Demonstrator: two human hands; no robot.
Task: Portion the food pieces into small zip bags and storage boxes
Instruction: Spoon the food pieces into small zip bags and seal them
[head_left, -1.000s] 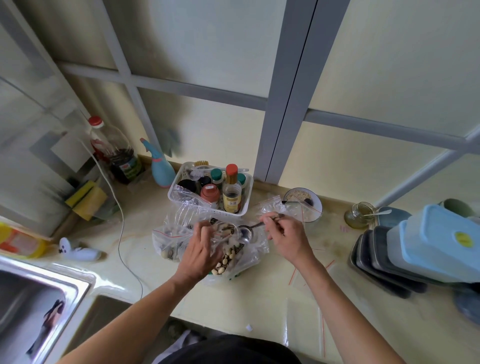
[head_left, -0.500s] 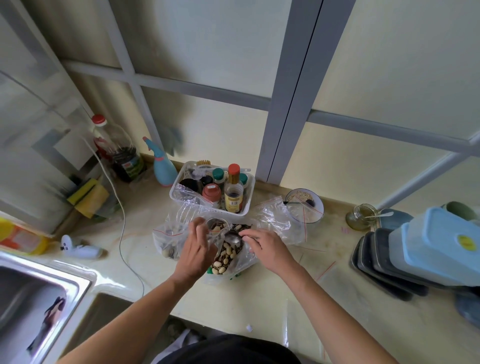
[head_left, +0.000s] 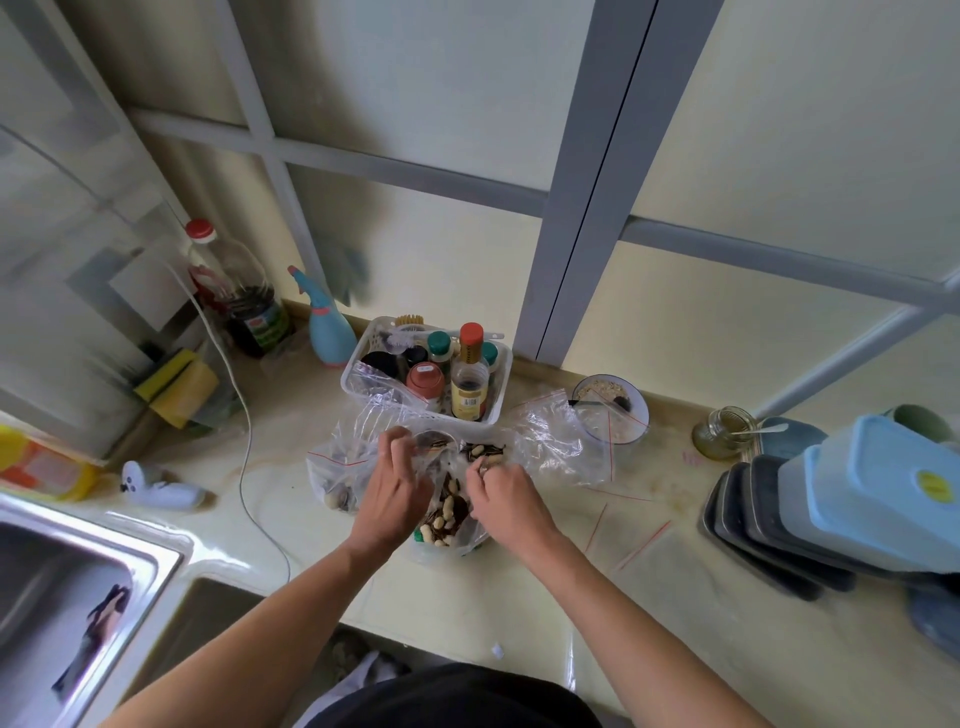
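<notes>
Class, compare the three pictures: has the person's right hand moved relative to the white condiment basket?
Yes. The right hand has come down and leftward, from right of and below the white condiment basket to directly below it, into the bag of peanuts.

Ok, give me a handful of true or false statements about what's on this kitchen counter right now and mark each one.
1. Both hands, left hand and right hand, are at the clear bag of peanuts. True.
2. The white basket of bottles stands behind the bag. True.
3. The blue spray bottle lies in the sink. False: it stands on the counter, left of the basket.
4. The light blue storage boxes are stacked at the right. True.
5. The glass jar has a lid on. False: it is open, with a spoon in it.
</notes>
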